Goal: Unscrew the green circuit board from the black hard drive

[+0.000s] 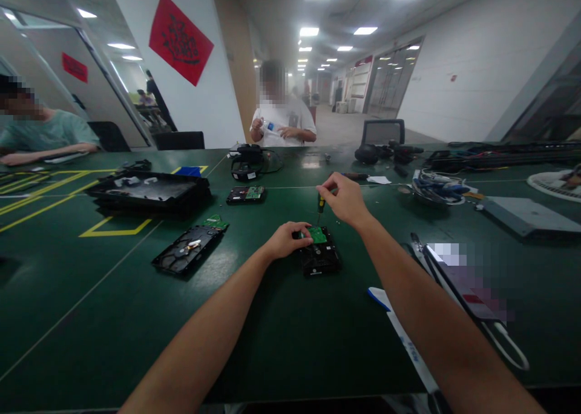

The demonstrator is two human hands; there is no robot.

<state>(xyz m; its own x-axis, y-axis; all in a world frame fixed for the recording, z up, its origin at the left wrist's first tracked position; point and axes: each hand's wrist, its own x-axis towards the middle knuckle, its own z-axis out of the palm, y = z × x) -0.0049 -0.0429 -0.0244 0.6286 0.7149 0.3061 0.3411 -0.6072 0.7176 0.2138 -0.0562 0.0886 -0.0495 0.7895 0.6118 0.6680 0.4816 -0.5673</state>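
A black hard drive (320,258) with a green circuit board (317,235) on top lies in the middle of the dark green table (281,329). My left hand (287,239) rests on its left edge, fingers curled over the drive and pinching at the board. Above the board, my right hand (345,199) grips the top of a small screwdriver (320,207) with a yellow and black handle. The tool stands nearly upright, its tip down at the board's far edge.
Another opened drive (187,249) with a loose green board (216,222) lies to the left, a third drive (246,194) farther back. A black tray (149,191) sits at left. Cables (436,187) and a lanyard (454,293) lie at right. Two people sit at the far side.
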